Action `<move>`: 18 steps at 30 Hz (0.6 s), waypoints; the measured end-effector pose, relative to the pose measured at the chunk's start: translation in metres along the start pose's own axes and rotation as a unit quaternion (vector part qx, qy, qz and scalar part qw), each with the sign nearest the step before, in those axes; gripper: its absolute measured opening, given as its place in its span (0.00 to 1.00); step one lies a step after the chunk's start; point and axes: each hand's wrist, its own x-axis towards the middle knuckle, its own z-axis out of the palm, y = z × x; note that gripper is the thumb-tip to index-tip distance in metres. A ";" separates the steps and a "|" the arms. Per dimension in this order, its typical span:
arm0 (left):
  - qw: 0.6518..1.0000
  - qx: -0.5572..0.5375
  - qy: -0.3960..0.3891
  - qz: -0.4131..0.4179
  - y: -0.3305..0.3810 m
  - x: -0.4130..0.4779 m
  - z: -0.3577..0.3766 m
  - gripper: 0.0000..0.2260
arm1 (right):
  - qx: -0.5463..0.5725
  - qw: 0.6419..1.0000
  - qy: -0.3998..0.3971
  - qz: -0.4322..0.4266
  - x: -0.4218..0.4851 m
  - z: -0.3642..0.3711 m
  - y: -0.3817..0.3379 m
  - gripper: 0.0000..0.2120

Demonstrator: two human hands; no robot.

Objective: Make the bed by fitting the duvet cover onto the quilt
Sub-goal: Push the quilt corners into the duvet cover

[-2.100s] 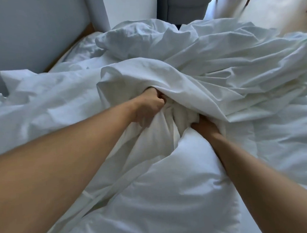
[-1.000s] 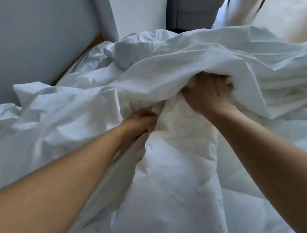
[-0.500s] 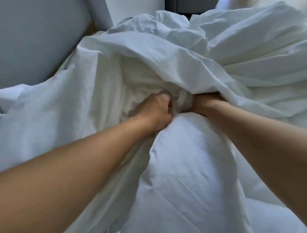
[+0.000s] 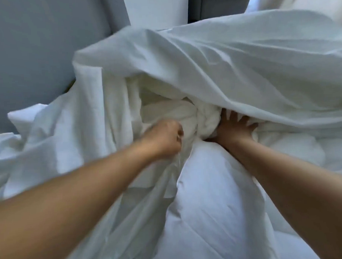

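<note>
A white duvet cover [image 4: 232, 64] lies rumpled across the bed, its opening lifted like a tent in the middle. The puffy white quilt [image 4: 204, 202] runs from the near edge into that opening, bunched up inside. My left hand [image 4: 162, 137] grips the cover's lower edge in a fist at the mouth of the opening. My right hand [image 4: 233, 126] has its fingers spread and presses the bunched quilt under the cover's upper layer.
A grey padded headboard [image 4: 35, 53] stands at the left, with a white wall panel [image 4: 157, 8] and a grey upholstered piece [image 4: 219, 4] behind the bed. A loose white fold [image 4: 24, 116] lies by the headboard.
The cover's upper layer has risen and billowed wider. My right hand has come out from under the fabric and now shows spread fingers on the quilt. My left fist has stayed at the opening's edge.
</note>
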 end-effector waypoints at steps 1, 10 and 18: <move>0.999 0.038 -0.037 0.006 0.002 -0.024 0.026 0.09 | -0.022 1.000 0.008 0.004 0.000 -0.001 -0.001 0.55; 0.982 0.093 -0.159 -0.034 -0.042 -0.073 0.105 0.34 | 0.023 0.996 0.074 -0.035 -0.005 0.006 0.001 0.49; 0.965 0.008 -0.252 -0.077 -0.053 -0.045 0.124 0.52 | 0.253 0.892 0.354 -0.124 -0.021 -0.074 -0.011 0.30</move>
